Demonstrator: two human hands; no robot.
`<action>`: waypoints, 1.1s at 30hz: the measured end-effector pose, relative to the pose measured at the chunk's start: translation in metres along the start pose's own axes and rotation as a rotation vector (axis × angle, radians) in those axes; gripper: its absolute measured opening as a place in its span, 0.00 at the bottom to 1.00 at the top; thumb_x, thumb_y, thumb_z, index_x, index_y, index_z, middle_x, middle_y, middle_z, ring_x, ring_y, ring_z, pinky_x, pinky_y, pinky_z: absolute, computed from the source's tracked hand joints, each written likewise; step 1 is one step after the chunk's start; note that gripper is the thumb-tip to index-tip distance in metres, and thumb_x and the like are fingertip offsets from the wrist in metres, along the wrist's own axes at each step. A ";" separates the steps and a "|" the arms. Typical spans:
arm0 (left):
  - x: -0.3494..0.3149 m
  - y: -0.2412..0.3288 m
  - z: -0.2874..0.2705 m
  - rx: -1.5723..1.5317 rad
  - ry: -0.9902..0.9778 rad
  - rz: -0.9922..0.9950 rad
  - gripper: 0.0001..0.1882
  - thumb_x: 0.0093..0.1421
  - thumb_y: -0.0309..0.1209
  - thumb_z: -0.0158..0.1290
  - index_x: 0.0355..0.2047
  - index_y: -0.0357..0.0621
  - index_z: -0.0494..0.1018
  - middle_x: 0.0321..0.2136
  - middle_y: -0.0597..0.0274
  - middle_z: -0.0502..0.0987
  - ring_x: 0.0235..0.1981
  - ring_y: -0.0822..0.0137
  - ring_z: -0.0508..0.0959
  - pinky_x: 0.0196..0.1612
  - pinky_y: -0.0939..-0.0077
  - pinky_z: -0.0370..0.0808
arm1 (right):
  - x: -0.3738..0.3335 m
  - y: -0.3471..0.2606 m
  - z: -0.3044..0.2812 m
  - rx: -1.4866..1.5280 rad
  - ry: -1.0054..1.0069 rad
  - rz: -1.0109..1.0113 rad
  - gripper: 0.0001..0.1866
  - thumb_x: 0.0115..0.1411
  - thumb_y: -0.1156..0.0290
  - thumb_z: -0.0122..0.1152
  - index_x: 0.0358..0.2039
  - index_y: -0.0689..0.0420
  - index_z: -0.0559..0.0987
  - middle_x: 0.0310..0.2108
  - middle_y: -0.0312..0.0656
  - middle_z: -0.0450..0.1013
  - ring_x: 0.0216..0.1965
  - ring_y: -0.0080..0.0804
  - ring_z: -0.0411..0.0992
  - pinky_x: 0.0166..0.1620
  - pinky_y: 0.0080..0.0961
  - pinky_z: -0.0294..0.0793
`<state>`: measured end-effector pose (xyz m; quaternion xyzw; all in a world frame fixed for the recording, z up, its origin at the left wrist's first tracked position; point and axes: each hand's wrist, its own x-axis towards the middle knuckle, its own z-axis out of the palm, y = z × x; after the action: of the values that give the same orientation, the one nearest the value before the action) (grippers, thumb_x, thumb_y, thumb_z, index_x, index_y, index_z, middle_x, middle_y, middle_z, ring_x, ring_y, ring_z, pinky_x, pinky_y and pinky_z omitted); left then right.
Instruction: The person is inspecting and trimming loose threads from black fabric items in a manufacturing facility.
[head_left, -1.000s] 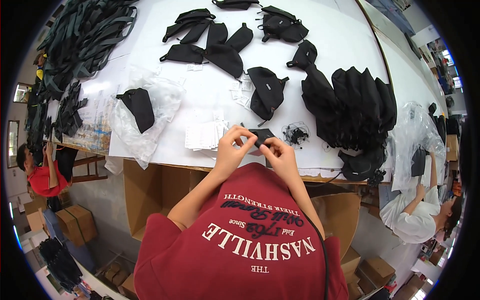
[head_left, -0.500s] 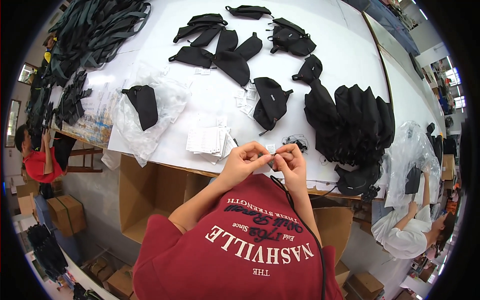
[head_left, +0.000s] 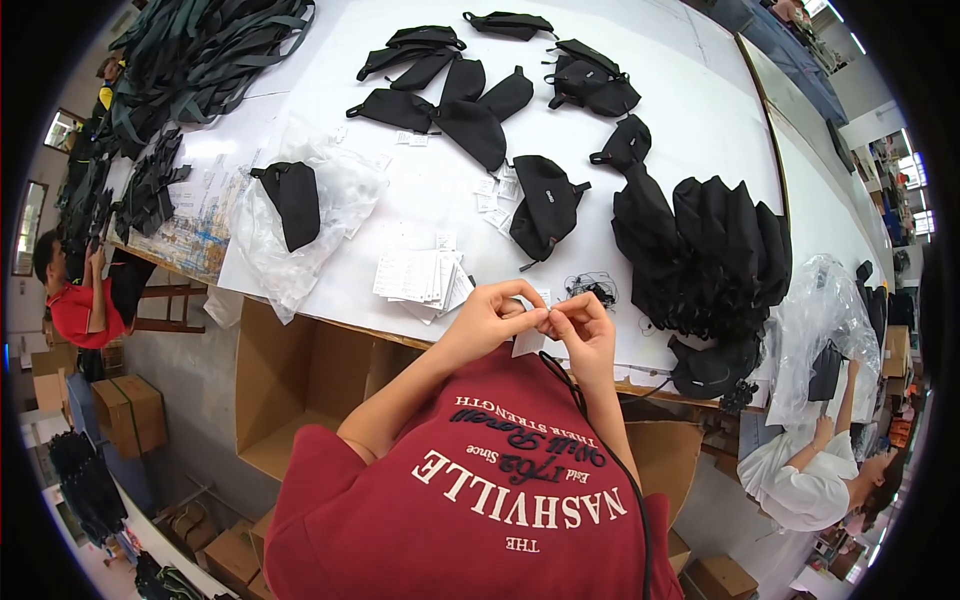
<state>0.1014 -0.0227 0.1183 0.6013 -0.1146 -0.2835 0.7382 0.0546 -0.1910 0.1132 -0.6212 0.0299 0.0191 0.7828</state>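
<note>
My left hand (head_left: 494, 320) and my right hand (head_left: 588, 338) meet fingertip to fingertip at the table's front edge, both closed in a pinch. A small white paper tag (head_left: 527, 342) hangs below the left fingertips. What the right fingertips pinch is too small to make out. Just left of the hands lies a stack of white printed tags (head_left: 412, 275). Beyond the right hand sits a small tangle of black strings (head_left: 592, 289). A black waist bag (head_left: 545, 207) rests ahead of the hands, beside loose small white tags (head_left: 492, 203).
More black bags (head_left: 470, 125) lie farther back, and a thick row of them (head_left: 705, 245) stands at right. At left, a black bag (head_left: 293, 210) lies on clear plastic (head_left: 345, 185). Dark straps (head_left: 195, 65) are heaped far left. Co-workers stand at both sides. An open carton (head_left: 290, 375) is under the table edge.
The white tag now hangs below my fingertips, where it was not seen hanging before. Both hands stay close together in nearly the same place. The whole view has shifted slightly.
</note>
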 end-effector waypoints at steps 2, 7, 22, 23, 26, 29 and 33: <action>0.000 0.001 0.002 0.020 0.007 0.004 0.05 0.57 0.25 0.54 0.32 0.37 0.72 0.15 0.75 0.71 0.14 0.89 0.56 0.19 0.90 0.52 | 0.001 0.000 -0.002 -0.008 -0.014 0.012 0.04 0.60 0.76 0.55 0.31 0.61 0.70 0.25 0.39 0.74 0.28 0.20 0.72 0.31 0.13 0.68; 0.001 0.011 -0.004 0.080 -0.007 -0.002 0.07 0.56 0.26 0.55 0.34 0.39 0.71 0.12 0.80 0.61 0.14 0.88 0.53 0.19 0.87 0.48 | 0.003 -0.006 -0.009 0.123 -0.132 0.137 0.05 0.59 0.76 0.55 0.29 0.60 0.70 0.25 0.40 0.74 0.27 0.21 0.72 0.31 0.14 0.69; 0.017 -0.081 -0.036 0.340 -0.331 -0.017 0.12 0.59 0.36 0.53 0.39 0.41 0.72 0.38 0.61 0.73 0.41 0.68 0.72 0.47 0.76 0.68 | 0.004 0.003 -0.024 0.289 -0.134 0.149 0.04 0.60 0.74 0.54 0.31 0.58 0.68 0.23 0.41 0.73 0.27 0.23 0.71 0.34 0.16 0.68; 0.017 -0.089 -0.039 0.343 -0.337 -0.014 0.12 0.59 0.36 0.53 0.39 0.41 0.72 0.38 0.61 0.73 0.41 0.68 0.72 0.47 0.76 0.68 | 0.002 0.004 -0.024 0.359 -0.103 0.165 0.04 0.61 0.74 0.53 0.32 0.58 0.68 0.24 0.42 0.72 0.27 0.24 0.70 0.34 0.17 0.68; 0.023 -0.123 -0.049 0.375 -0.266 0.202 0.11 0.56 0.34 0.56 0.37 0.43 0.73 0.38 0.60 0.72 0.41 0.66 0.71 0.45 0.73 0.67 | 0.000 0.014 -0.028 0.472 -0.038 0.138 0.04 0.61 0.74 0.53 0.33 0.57 0.68 0.25 0.43 0.72 0.26 0.25 0.69 0.33 0.17 0.68; 0.026 -0.117 -0.044 0.672 0.099 -0.028 0.12 0.50 0.30 0.59 0.34 0.41 0.73 0.27 0.58 0.71 0.30 0.63 0.73 0.31 0.68 0.68 | 0.000 0.017 -0.025 0.449 0.022 0.126 0.03 0.61 0.74 0.52 0.34 0.56 0.68 0.25 0.43 0.72 0.25 0.23 0.68 0.32 0.16 0.67; 0.032 -0.102 -0.031 0.655 0.255 -0.141 0.11 0.50 0.29 0.59 0.32 0.39 0.72 0.25 0.56 0.72 0.29 0.61 0.74 0.31 0.70 0.69 | -0.001 0.022 -0.020 0.432 0.110 0.108 0.04 0.61 0.72 0.52 0.34 0.55 0.67 0.25 0.41 0.71 0.24 0.23 0.66 0.31 0.16 0.65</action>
<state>0.1149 -0.0273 0.0083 0.8431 -0.0645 -0.2044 0.4932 0.0516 -0.2058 0.0872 -0.4366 0.1094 0.0203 0.8927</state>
